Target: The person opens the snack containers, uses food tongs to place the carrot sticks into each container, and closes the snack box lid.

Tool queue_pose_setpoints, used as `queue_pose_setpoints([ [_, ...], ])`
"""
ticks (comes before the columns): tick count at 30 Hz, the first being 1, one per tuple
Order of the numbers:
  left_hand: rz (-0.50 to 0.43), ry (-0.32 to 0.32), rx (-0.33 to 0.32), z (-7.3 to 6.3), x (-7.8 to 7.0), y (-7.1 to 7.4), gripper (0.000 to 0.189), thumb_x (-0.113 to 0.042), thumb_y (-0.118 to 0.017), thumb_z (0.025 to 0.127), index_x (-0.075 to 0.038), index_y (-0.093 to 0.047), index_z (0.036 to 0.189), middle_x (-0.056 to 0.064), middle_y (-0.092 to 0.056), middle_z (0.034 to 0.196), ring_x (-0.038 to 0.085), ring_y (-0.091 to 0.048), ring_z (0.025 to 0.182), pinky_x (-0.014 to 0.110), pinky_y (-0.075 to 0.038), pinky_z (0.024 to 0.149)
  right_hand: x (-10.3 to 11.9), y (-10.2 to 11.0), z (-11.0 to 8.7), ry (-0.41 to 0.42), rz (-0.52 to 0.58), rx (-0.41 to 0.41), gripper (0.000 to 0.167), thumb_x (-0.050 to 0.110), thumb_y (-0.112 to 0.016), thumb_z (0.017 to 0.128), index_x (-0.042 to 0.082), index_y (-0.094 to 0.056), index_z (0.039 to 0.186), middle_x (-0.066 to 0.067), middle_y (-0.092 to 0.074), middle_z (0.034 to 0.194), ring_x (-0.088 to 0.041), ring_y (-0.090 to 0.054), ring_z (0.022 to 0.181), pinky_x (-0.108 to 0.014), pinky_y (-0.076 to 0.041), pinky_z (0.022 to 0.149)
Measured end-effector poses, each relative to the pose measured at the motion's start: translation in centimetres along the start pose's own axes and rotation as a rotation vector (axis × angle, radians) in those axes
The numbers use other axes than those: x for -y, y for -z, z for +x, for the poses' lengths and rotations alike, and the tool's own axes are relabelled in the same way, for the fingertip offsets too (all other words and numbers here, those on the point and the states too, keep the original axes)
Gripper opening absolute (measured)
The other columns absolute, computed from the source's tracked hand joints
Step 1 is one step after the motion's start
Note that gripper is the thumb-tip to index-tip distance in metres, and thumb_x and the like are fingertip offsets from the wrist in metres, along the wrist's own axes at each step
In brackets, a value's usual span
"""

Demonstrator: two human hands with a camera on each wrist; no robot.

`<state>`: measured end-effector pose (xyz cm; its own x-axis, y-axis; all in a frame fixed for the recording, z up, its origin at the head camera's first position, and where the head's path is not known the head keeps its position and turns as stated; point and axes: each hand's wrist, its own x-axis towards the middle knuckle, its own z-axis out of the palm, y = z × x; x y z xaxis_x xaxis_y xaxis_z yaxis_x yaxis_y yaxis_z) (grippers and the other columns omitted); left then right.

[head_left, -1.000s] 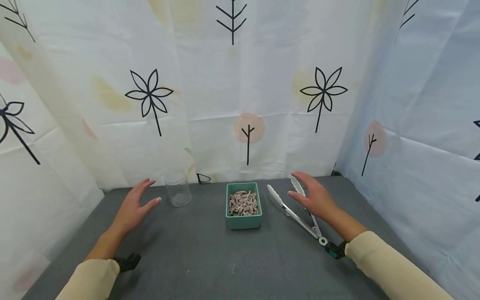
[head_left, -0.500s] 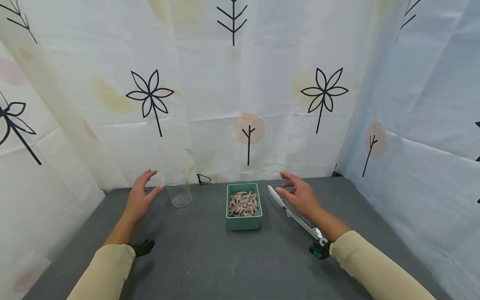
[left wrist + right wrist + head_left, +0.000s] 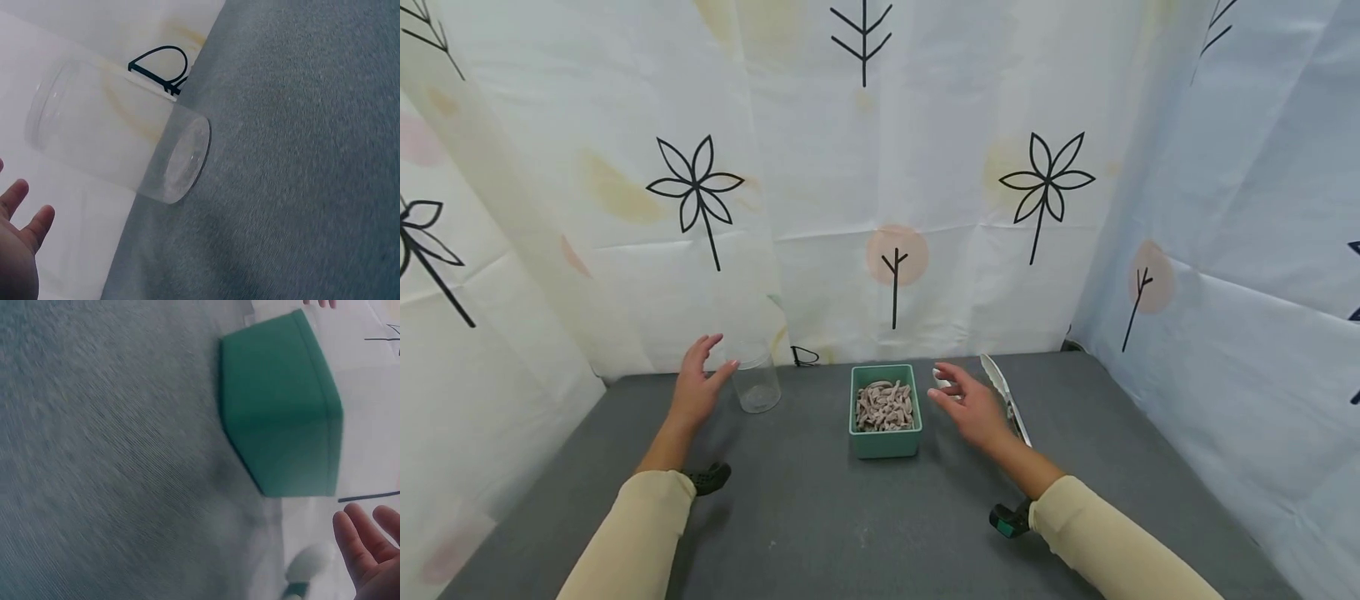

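Note:
My left hand (image 3: 695, 390) is held with thumb and fingers spread just left of a clear, lidless-looking jar (image 3: 757, 385), holding nothing. In the left wrist view the jar (image 3: 119, 128) stands upright on the table, and the fingertips are apart from it. A green rectangular container (image 3: 885, 445) full of greyish-pink curled strips (image 3: 886, 407) stands at the middle. To its right my right hand (image 3: 973, 408) hovers, fingers loosely bent and nothing in them. Beneath that hand lies a pair of metal tongs (image 3: 1000, 385) with pale tips, partly hidden by hand and forearm.
A dark grey table (image 3: 850, 533) carries everything. White cloth (image 3: 820, 183) printed with plants hangs behind and along both sides. A thin black loop shape (image 3: 805, 357) shows at the back edge between jar and container.
My left hand has moved right, up to the jar. My right hand has moved left across the tongs toward the green container. Jar, container and tongs have stayed in place.

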<state>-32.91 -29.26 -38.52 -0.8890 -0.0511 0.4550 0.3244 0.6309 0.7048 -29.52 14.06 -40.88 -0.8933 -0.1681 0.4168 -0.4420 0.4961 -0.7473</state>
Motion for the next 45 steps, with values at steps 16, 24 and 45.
queue_pose_setpoints([
  [16, -0.142, 0.202, 0.085, 0.7, 0.8, -2.6, 0.081, -0.034, -0.059, 0.098, -0.006, -0.010, 0.156, 0.020, -0.005, 0.160, 0.046, -0.014, 0.142, 0.063, -0.019, 0.107, -1.2, -3.1, -1.8, -0.024, 0.177, 0.087, 0.058, 0.015, -0.065, 0.094, 0.002, -0.042, 0.146, -0.022, -0.047, 0.142, -0.039, -0.055, 0.119, -0.052, -0.046, 0.092],
  [24, -0.217, 0.317, 0.054, 0.7, 1.4, -3.6, 0.098, -0.039, -0.066, 0.093, -0.013, 0.003, 0.157, 0.020, -0.003, 0.161, 0.042, -0.013, 0.144, 0.061, -0.022, 0.108, -1.8, -3.6, -2.0, -0.021, 0.113, 0.150, 0.064, 0.024, -0.067, 0.093, 0.008, -0.039, 0.149, -0.018, -0.048, 0.142, -0.037, -0.053, 0.122, -0.054, -0.045, 0.092],
  [45, -0.151, 0.349, -0.021, 0.5, 1.8, -4.6, 0.094, -0.036, -0.072, 0.089, -0.005, -0.013, 0.156, 0.024, -0.026, 0.154, 0.042, -0.027, 0.139, 0.055, -0.030, 0.106, 2.3, -2.0, -2.7, -0.051, 0.148, 0.230, 0.060, 0.009, -0.064, 0.094, -0.005, -0.037, 0.146, -0.031, -0.046, 0.139, -0.048, -0.049, 0.122, -0.058, -0.039, 0.097],
])
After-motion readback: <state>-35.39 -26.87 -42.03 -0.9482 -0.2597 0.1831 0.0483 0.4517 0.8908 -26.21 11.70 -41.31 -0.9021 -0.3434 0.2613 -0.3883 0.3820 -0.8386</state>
